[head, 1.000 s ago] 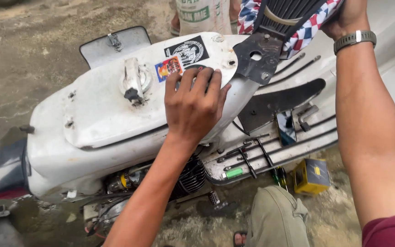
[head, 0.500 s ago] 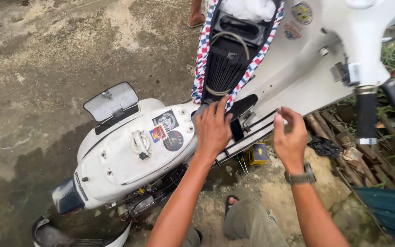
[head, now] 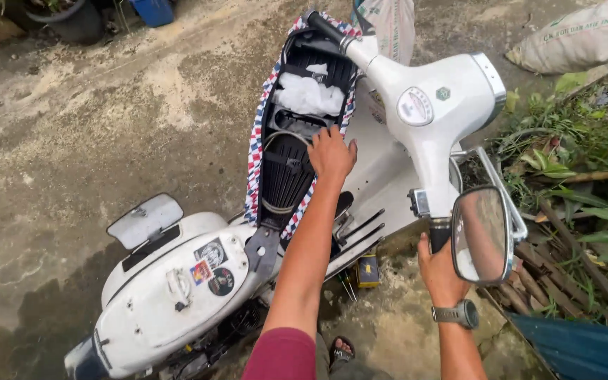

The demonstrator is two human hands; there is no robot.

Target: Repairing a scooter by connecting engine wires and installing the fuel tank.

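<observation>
A white scooter (head: 177, 295) stands on wet concrete, its seat (head: 297, 127) tipped up to show the black underside edged with a red, white and blue checked cover. A white plastic bag (head: 309, 95) is tucked into the upper end of that underside. My left hand (head: 332, 151) lies flat on the black seat base, fingers slightly spread, just below the bag. My right hand (head: 441, 271), with a watch on its wrist, is wrapped around the dark handlebar grip (head: 439, 232) beside the round mirror (head: 483, 236). Stickers (head: 212, 267) mark the rear body panel.
A small yellow box (head: 369, 271) and screwdrivers (head: 346, 283) lie on the ground by the footboard. My sandalled foot (head: 339, 348) is below them. Plants and sticks (head: 571, 211) crowd the right side, with a blue corrugated sheet (head: 578, 348) and sacks (head: 578, 39) nearby.
The view has pulled back and up. My left hand went from the rear body panel up onto the seat underside. My right hand moved off the footboard area onto the handlebar grip.
</observation>
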